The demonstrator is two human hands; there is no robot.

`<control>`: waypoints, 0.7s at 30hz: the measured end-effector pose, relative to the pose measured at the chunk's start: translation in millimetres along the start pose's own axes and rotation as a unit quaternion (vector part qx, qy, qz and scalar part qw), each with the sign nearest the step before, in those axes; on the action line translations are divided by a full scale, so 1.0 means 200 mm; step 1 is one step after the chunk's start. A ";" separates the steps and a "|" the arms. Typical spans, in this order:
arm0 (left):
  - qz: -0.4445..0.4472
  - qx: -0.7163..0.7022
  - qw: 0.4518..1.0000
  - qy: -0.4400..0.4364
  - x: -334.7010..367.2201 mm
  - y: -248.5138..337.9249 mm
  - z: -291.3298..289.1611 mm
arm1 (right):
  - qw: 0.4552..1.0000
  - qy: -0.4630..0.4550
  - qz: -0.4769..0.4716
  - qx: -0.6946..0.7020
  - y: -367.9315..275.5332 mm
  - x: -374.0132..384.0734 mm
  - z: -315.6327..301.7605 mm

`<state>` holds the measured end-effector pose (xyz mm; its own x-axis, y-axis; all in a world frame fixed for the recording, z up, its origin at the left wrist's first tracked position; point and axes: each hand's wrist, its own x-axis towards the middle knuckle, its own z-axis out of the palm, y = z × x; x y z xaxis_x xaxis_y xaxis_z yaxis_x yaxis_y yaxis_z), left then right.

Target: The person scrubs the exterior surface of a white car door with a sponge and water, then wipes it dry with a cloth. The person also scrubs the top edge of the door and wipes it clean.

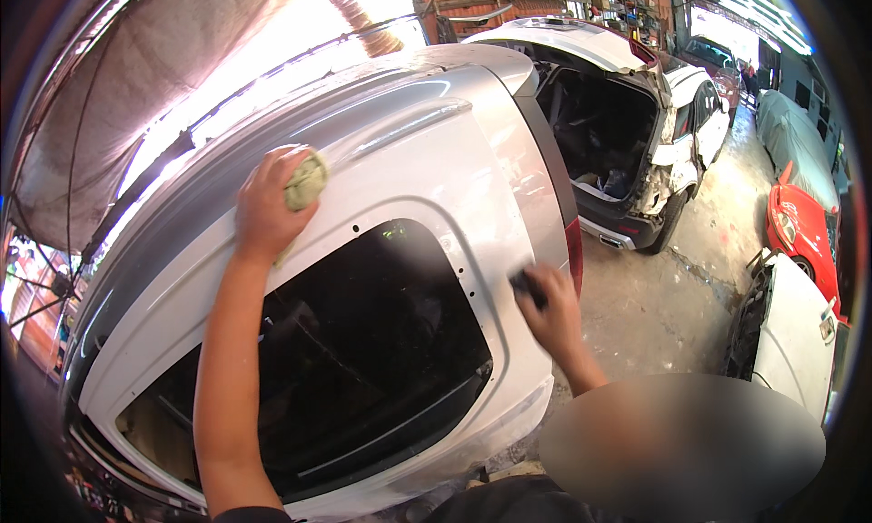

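My left hand (265,196) is closed round a crumpled yellow-green cloth (307,180). It is at the white painted panel (413,169) of a car's rear door, above the dark window (363,341). My right hand (556,312) grips a small dark block (528,288) at the panel's right border; its exact kind is hard to make out. Whether the block touches the paint, I cannot tell. A few small dark holes dot the white frame round the window. Beyond the panel the car body is silver.
Behind, a white car (690,114) stands with its rear opened and partly stripped. On the right are a red car (799,237), a covered car (797,142) and a detached white panel (792,328) on the concrete floor (645,314). A blurred oval covers the lower right.
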<state>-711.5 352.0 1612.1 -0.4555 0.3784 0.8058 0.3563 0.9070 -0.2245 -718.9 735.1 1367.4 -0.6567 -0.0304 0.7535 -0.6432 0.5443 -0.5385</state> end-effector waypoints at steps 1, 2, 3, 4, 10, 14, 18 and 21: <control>0.000 0.003 1.000 -0.010 0.06 0.06 0.06 | 0.993 -0.045 0.099 0.050 0.01 -0.20 -0.05; 0.003 0.000 1.000 -0.012 0.15 0.13 0.14 | 0.991 -0.046 0.115 0.049 0.10 -0.42 -0.09; 0.013 -0.005 1.000 -0.016 0.21 0.17 0.24 | 0.982 -0.080 0.167 0.045 0.11 -0.59 -0.13; 0.023 -0.009 1.000 -0.018 0.29 0.21 0.32 | 0.969 -0.113 0.217 0.041 0.10 -0.73 -0.18; 0.025 -0.037 0.998 -0.035 0.72 0.60 0.84 | 0.923 -0.136 0.357 0.037 0.15 -1.24 -0.50; -0.009 -0.165 0.979 -0.122 0.73 0.88 1.09 | 0.878 -0.073 0.462 0.103 0.18 -1.35 -0.63; -0.007 -0.324 0.921 -0.214 0.48 1.41 1.16 | 0.878 -0.014 0.443 0.180 0.26 -1.30 -0.69; 0.033 -0.362 0.871 -0.331 0.18 1.69 1.12 | 0.884 -0.013 0.405 0.235 0.22 -1.04 -0.66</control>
<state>-790.7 714.4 1443.1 -0.7001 0.6658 0.2581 0.7110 0.6163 0.3387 -558.9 876.1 1236.1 -0.9815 0.1865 0.0434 -0.0463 -0.0109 -0.9989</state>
